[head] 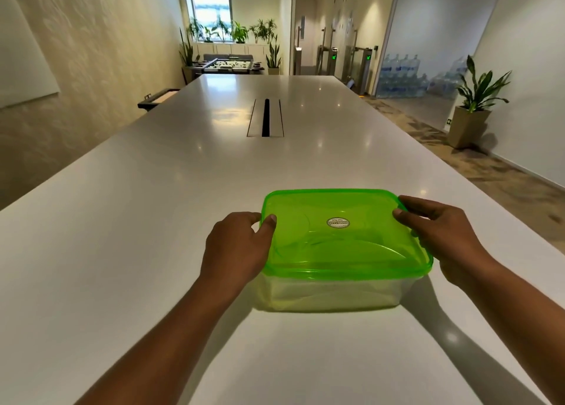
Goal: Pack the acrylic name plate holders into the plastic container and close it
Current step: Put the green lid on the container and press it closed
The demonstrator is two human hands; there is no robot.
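A clear plastic container (330,294) stands on the white table (153,221) near its front edge, with a translucent green lid (345,236) lying flat on top. A round label sits at the lid's centre. My left hand (235,248) grips the lid's left edge, thumb on top and fingers curled round the rim. My right hand (440,233) grips the right edge the same way. Faint curved outlines show through the lid; I cannot make out the acrylic name plate holders clearly.
A long cable slot (266,118) runs down the table's middle, farther away. A potted plant (472,111) stands on the floor to the right. A foosball table (227,64) and more plants are at the far end of the room.
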